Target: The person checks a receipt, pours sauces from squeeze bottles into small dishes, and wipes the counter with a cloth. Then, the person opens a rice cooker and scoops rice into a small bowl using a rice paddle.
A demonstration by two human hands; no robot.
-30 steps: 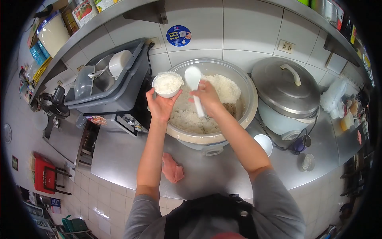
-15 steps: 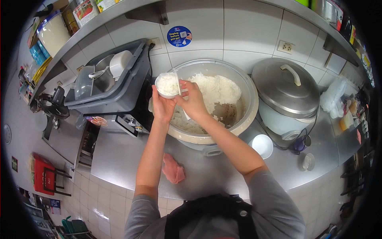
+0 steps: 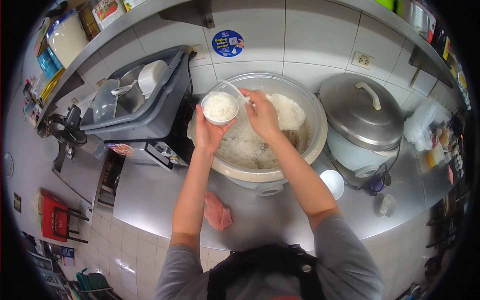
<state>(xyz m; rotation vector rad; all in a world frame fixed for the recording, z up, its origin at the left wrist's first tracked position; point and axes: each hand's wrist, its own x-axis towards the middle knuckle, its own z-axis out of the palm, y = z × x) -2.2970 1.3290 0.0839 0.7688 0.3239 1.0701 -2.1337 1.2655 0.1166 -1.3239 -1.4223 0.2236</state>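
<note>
My left hand (image 3: 209,134) is wrapped round a small white bowl (image 3: 220,121) heaped with cooked rice (image 3: 220,105). The bowl is held above the left side of a large open rice cooker (image 3: 320,137). In my right hand (image 3: 262,114) is a thin white rice paddle (image 3: 231,86), seen nearly edge-on, its blade just above and beside the bowl's far rim. More rice (image 3: 287,111) lies in the cooker's pot, heaped at the back and right, with a browned patch of pot bottom showing.
A lidded rice cooker (image 3: 360,112) stands at the right. Nearby are an empty white bowl (image 3: 333,184) and a small clear cup (image 3: 387,205). A pink cloth (image 3: 217,212) lies on the steel counter (image 3: 155,200). Grey tubs (image 3: 135,127) with dishes sit left; a shelf (image 3: 135,25) runs overhead.
My right hand has moved right and slightly up, taking the paddle from against the bowl's side. The bowl has shifted a little right, and its rice now looks more rounded.
</note>
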